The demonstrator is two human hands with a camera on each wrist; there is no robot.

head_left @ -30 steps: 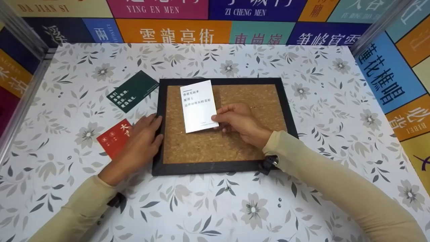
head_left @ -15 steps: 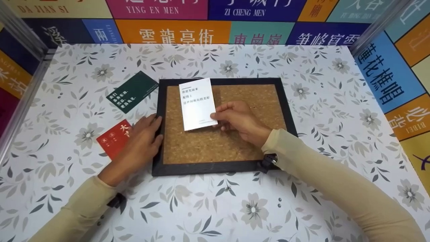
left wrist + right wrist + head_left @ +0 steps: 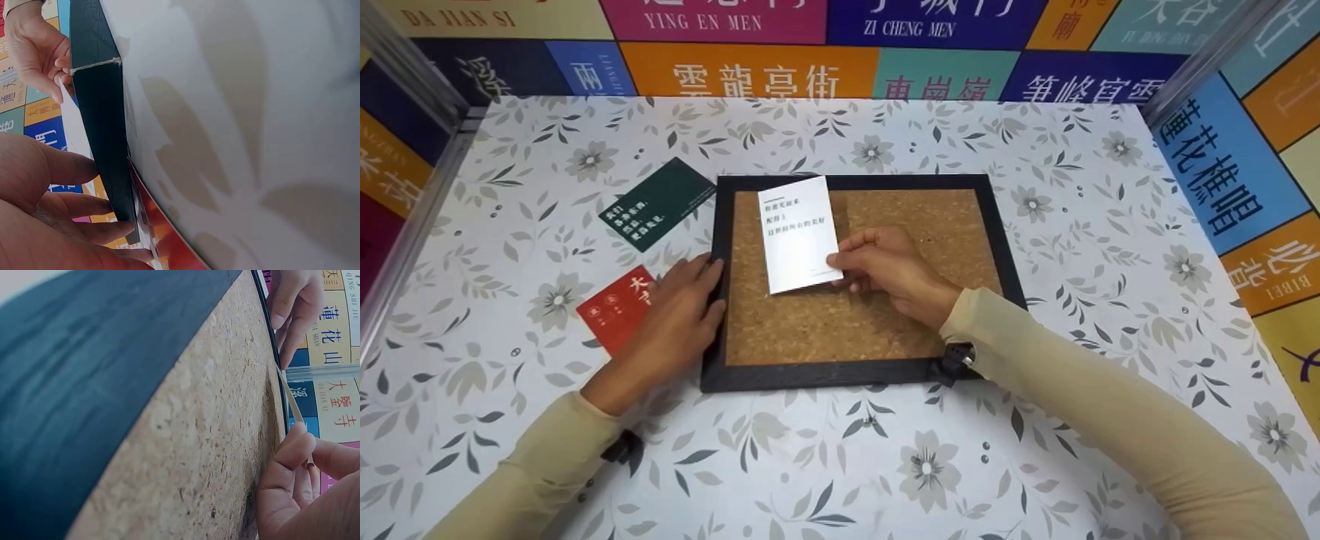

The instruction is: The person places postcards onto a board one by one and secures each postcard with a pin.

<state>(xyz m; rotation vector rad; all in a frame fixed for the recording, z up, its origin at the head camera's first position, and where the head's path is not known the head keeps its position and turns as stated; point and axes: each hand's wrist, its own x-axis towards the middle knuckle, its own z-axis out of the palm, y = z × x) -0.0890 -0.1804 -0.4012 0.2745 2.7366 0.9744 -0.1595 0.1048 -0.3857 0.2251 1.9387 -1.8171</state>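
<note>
White card (image 3: 799, 236) was over the cork (image 3: 877, 330), R hand (image 3: 896, 274) pinching its lower R corner, prob. so it stayed legible; L hand (image 3: 671, 322), fingers slightly spread, touched the frame (image 3: 832, 373), prob. for steadiness.

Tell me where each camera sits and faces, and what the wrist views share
Head: worn on the head, facing forward and down at the cork board; left hand, right hand and sleeves show.
Left wrist: on that wrist, looking along the dark frame; left hand near, right hand beyond.
Right wrist: on that wrist, looking low across the cork board; right hand near, left hand beyond.
Both wrist views share the dark frame and the white card.
</note>
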